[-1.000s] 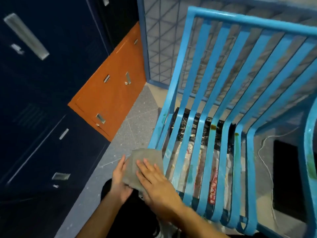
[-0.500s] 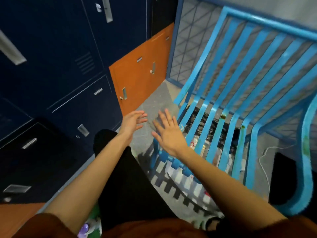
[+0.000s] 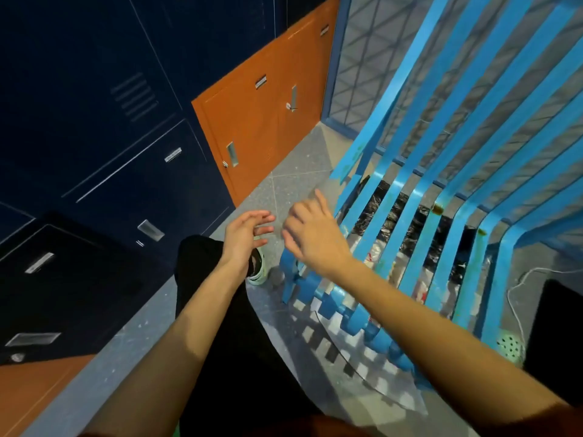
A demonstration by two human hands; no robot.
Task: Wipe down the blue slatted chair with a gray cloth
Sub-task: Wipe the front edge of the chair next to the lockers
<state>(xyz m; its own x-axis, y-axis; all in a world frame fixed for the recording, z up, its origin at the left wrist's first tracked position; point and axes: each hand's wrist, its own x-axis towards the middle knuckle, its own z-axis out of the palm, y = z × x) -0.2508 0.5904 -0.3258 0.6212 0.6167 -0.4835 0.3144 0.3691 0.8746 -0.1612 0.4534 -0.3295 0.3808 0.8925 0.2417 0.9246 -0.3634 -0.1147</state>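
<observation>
The blue slatted chair [image 3: 407, 216] fills the right half of the head view, its seat slats running down to curled front ends. My left hand [image 3: 244, 239] hovers just left of the seat's front corner, fingers apart and nothing in it. My right hand [image 3: 312, 236] is over that corner with its back toward me, blurred, its palm hidden. The gray cloth cannot be made out with certainty; a faint gray blur beside the right fingertips blends into the floor.
Dark blue lockers [image 3: 126, 89] and orange locker doors [image 3: 258, 121] line the left. A wire mesh panel [image 3: 362, 58] stands behind the chair. Black plastic [image 3: 394, 212] lies under the seat. A white cable [image 3: 514, 294] and a black object [image 3: 555, 326] are at the right.
One second ago both hands pressed the gray cloth on the seat's left edge. They have lifted off and spread apart, the view has pulled back, and the cloth is no longer clearly visible.
</observation>
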